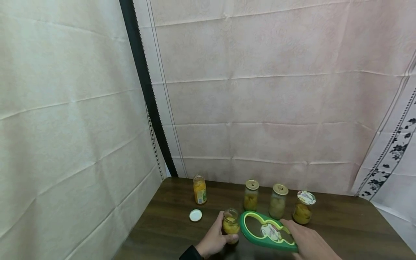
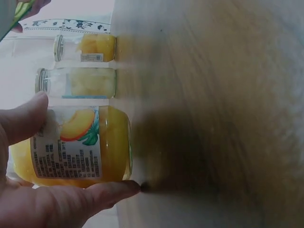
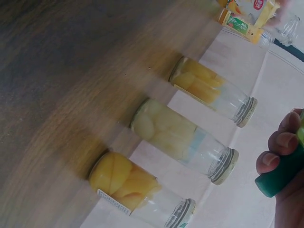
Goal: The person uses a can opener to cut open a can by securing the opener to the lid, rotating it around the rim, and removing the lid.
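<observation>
The jar of yellow fruit (image 1: 230, 226) stands out front on the brown table's near side, upright and open-mouthed, in the grip of the left hand (image 1: 214, 236), whose thumb and fingers wrap round the glass. Its label (image 2: 73, 147) shows an orange fruit slice and a green leaf. Whether its base touches the wood, I cannot tell. Just beside it, the right hand (image 1: 308, 240) grips one end of a green opener (image 1: 276, 244) edged in lighter green, and a patterned lid (image 1: 270, 232) shows within the opener's ring. Behind are three capped jars in a row: one of yellow fruit (image 1: 251, 198) and one of pale fruit (image 1: 277, 206), both with gold lids, then a squatter jar (image 1: 303, 212) under a patterned white lid. Leftward, a white lid (image 1: 195, 215) lies on the table (image 1: 156, 231), near a slim jar (image 1: 199, 189) of orange-yellow contents. Pale creased cloth (image 1: 276, 90) hangs behind everything
</observation>
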Demonstrator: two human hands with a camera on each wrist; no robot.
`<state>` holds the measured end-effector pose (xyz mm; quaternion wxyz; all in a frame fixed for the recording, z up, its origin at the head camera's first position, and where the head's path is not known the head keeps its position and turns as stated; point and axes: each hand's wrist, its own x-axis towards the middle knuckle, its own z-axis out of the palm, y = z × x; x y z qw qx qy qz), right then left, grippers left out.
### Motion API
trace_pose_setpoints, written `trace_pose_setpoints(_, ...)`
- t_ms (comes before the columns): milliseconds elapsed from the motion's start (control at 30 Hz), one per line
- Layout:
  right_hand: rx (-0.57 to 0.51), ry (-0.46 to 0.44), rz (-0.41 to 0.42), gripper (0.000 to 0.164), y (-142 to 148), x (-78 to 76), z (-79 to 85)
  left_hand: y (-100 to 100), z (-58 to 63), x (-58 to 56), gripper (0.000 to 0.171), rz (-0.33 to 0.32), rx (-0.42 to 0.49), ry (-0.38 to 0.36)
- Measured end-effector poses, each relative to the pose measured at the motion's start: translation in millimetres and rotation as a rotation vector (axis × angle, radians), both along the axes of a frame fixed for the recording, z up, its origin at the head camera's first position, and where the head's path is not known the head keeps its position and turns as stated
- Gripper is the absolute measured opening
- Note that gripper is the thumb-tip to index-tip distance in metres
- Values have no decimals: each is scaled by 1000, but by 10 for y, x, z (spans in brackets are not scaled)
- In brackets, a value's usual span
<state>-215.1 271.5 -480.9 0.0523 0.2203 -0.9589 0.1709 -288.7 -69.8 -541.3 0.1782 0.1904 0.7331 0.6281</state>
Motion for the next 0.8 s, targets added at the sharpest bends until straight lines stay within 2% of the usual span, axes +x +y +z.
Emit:
trace_pose_setpoints(167,7,-34,-10,65,17,-7,-12,5,-42,-64,65,35,-32,18)
trace_pose_setpoints(400,10,-55,-14,67,29,-23,-28,-10,-101,-155,60,27,-76,67)
trace_pose_setpoints(633,8,-43,0,67,27,-10,-43,8,-143,-230,60,41,-88,82)
trace_pose_setpoints(800,7,-57,2,67,10,-9,-45,25,-126,-310,65,39,-97,75)
